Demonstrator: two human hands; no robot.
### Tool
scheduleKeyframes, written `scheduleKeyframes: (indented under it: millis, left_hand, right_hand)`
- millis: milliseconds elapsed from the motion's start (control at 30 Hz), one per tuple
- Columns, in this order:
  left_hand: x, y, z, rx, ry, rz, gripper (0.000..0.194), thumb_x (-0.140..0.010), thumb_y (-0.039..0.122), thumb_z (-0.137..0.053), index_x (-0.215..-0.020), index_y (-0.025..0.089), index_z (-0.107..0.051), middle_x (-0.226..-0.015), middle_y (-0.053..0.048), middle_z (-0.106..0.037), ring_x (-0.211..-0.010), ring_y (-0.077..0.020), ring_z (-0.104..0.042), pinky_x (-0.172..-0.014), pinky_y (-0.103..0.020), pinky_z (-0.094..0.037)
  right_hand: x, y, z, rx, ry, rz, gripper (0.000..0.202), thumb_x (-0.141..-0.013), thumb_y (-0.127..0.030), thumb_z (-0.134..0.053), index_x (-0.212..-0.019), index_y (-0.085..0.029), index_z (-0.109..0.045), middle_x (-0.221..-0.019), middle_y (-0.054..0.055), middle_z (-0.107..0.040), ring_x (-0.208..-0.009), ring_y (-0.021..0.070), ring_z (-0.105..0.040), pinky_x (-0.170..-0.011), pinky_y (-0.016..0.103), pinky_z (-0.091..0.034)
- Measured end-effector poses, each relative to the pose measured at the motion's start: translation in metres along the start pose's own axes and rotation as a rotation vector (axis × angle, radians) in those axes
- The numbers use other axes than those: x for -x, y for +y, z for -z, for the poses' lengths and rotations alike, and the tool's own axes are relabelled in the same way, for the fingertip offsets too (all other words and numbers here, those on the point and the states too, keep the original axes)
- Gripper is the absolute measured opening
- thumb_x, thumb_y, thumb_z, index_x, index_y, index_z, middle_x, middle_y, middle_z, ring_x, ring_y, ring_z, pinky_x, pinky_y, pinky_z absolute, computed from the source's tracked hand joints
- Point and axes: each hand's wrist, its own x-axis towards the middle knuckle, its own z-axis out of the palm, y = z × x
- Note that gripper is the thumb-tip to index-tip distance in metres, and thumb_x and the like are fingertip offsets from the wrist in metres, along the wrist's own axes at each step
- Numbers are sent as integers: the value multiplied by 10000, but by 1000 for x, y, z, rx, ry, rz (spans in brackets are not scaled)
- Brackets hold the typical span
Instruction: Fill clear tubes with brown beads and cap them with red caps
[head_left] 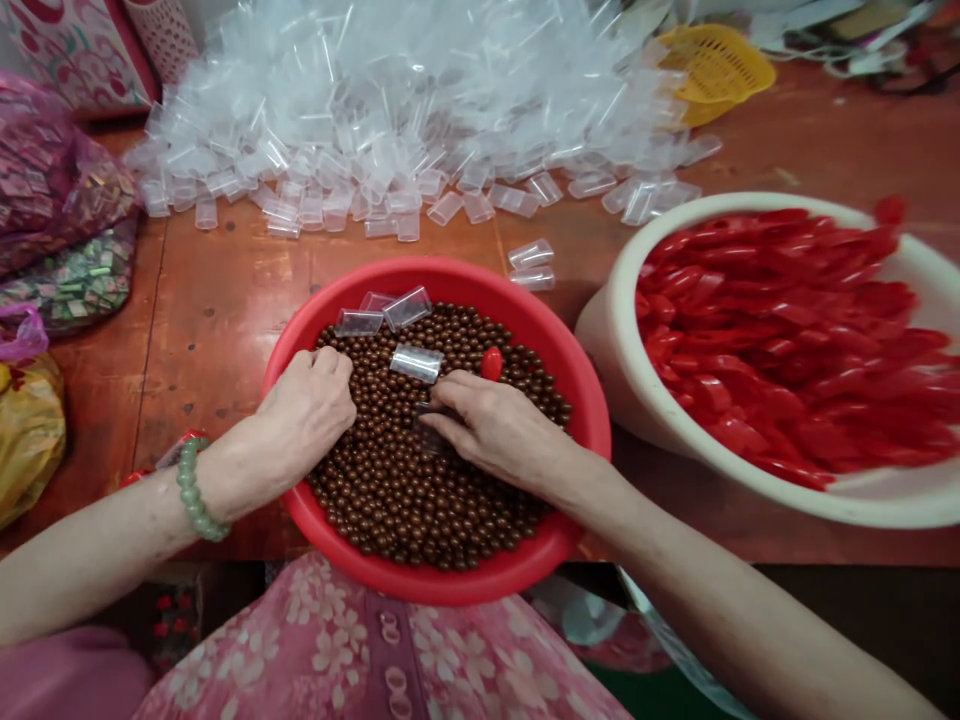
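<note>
A red basin [600, 440] full of small round brown balls [420, 510] stands in front of me. At its left side my left hand [311, 405] is closed, fingers curled down over the balls; anything inside them is hidden. My right hand [487, 420], at the middle of the basin, pinches a clear plastic tube [429, 430] low against the balls. Just beyond those fingers lies another clear tube [416, 363]. A few more clear tubes [407, 308] rest near the basin's far rim. One red plastic piece [492, 363] sits on the balls beside my right hand.
A large heap of clear tubes [420, 120] covers the table's far side, with a yellow basket [716, 70] at its right. To the right stands a cream tub [637, 390] of red plastic pieces [787, 330]. Filled plastic bags [60, 190] sit at the left.
</note>
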Motion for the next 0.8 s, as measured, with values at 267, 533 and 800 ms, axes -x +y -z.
scheduleKeyframes:
  millis: [267,533,800]
  left_hand:
    - [-4,4,-26,-38,61,-12,304,-829,-23,-364,-883,89,-641,-908,-162,-555,-822,-276,-528,-640,-391,-431]
    - [9,-8,-13,96,102,-256,424,-866,-48,-276,-1019,108,-639,-1167,-176,-599,-1160,-297,-483,-937,-480,-428]
    - [-5,4,-15,-54,-23,-285,341,-861,-9,-321,-958,86,-634,-891,-150,-610,-800,-258,-544,-643,-388,-429]
  right_hand:
    - [12,1,11,161,-138,249,346,-856,-34,-484,-1115,-201,-642,-1095,103,-605,-966,227,-599,-891,369,-463]
    - [-11,-27,19,376,-299,342,239,-841,-36,-484,-846,-146,-696,-960,146,-635,-804,250,-590,-689,374,-459]
    - [-9,-37,9,463,-342,413,243,-766,8,-523,-696,-161,-683,-769,136,-656,-674,228,-606,-526,334,-386]
